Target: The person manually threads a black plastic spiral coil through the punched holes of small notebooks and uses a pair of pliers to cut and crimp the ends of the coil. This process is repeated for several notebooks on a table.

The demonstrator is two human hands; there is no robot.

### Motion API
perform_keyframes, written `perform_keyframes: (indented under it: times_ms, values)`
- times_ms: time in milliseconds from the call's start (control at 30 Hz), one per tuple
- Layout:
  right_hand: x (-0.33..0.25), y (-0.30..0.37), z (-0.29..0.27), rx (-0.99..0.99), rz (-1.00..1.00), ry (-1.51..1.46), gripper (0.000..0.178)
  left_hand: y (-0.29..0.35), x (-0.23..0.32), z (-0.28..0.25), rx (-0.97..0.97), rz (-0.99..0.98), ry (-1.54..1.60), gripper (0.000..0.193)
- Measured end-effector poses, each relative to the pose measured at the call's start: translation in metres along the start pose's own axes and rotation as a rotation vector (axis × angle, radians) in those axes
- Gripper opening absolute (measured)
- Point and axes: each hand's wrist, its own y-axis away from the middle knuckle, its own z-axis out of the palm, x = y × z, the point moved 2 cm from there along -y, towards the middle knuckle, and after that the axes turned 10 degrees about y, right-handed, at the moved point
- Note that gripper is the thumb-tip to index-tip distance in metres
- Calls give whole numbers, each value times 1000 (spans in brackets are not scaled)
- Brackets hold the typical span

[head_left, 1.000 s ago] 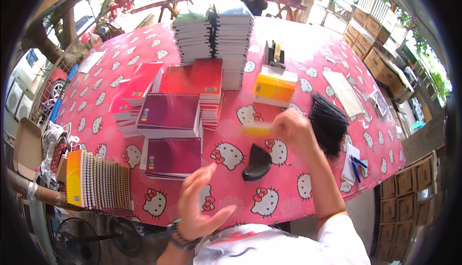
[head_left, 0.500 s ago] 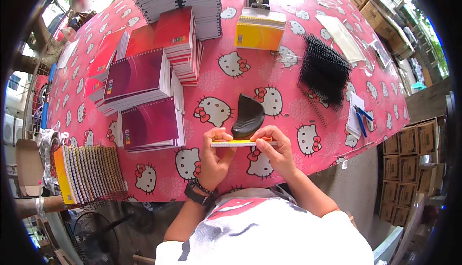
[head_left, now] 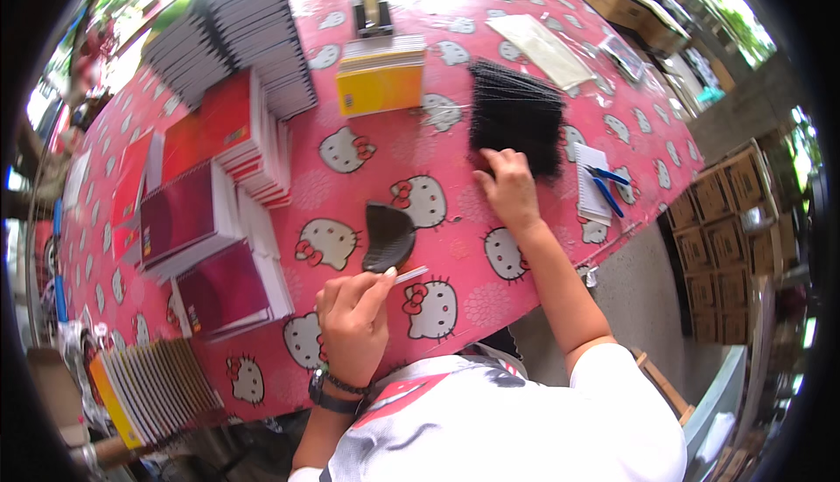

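My left hand (head_left: 354, 320) is closed on a thin notebook (head_left: 412, 275), seen edge-on as a narrow white strip poking out past the fingers; most of it is hidden. Just beyond it a curved black ribbed piece (head_left: 388, 239) rests on the tablecloth. My right hand (head_left: 510, 192) is stretched out to the near-left edge of a pile of black binding coils (head_left: 518, 115). Its thumb and forefinger are apart with nothing visible between them. Whether the fingertips touch a coil is hard to make out.
Purple notebooks (head_left: 223, 294) and red notebooks (head_left: 249, 132) are stacked on the left, with tall coil-bound stacks (head_left: 254, 36) behind. Yellow notebooks (head_left: 381, 88) stand near a tape dispenser (head_left: 372, 14). Blue-handled pliers (head_left: 607, 192) lie on a small pad (head_left: 592, 171). Coil-bound notebooks (head_left: 157, 390) line the near-left edge.
My right hand has let go of the notebook and reached away to the coils. My left hand keeps hold of it, slightly lower and to the left. The whole view has shifted and tilted.
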Motion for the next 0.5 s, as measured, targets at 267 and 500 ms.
perform_keyframes:
  times_ms: [267, 500]
  values:
    - [-42, 17, -40, -356, -46, -728, 22, 3, -7, 6, 19, -24, -22, 23]
    - [-65, 33, -73, -600, -277, -865, 27, -1, -6, 1, -28, -47, 2, 20]
